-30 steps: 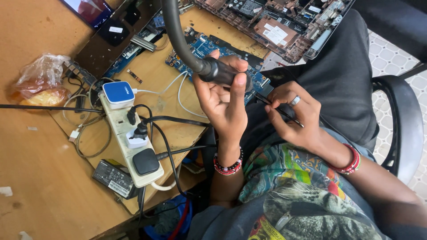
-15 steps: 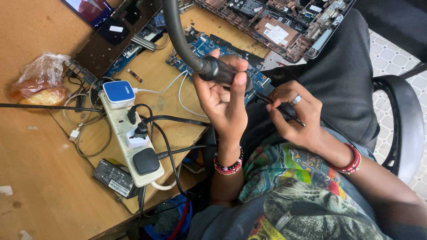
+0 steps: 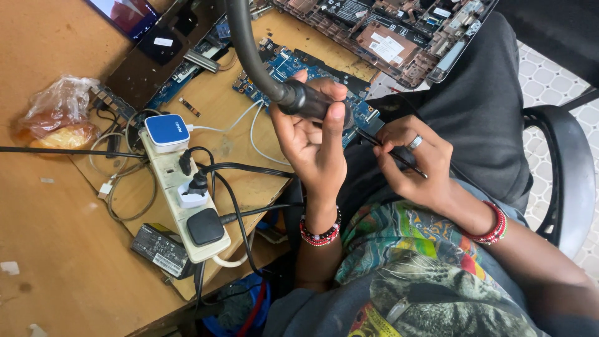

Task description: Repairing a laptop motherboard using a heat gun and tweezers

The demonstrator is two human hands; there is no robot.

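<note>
My left hand [image 3: 315, 140] grips the black handle of a hot-air tool [image 3: 309, 102], whose thick grey hose [image 3: 246, 47] curves up out of view. Its tip points at a blue circuit board [image 3: 293, 65] lying on the wooden desk. My right hand [image 3: 415, 163], with a ring on one finger, pinches a thin black tool like tweezers [image 3: 380, 146] just right of the handle, beside the board's edge. Both wrists wear red bead bracelets.
A white power strip [image 3: 181, 193] with several plugs and a blue-topped charger [image 3: 166, 130] lies at the desk edge [image 3: 237, 187]. A black power adapter [image 3: 159, 249], a plastic bag [image 3: 56, 115], an opened laptop chassis [image 3: 387, 37] and a black chair [image 3: 561, 181] surround me.
My right hand has shifted the thin tool slightly closer to the board; the left hand keeps the handle almost still.
</note>
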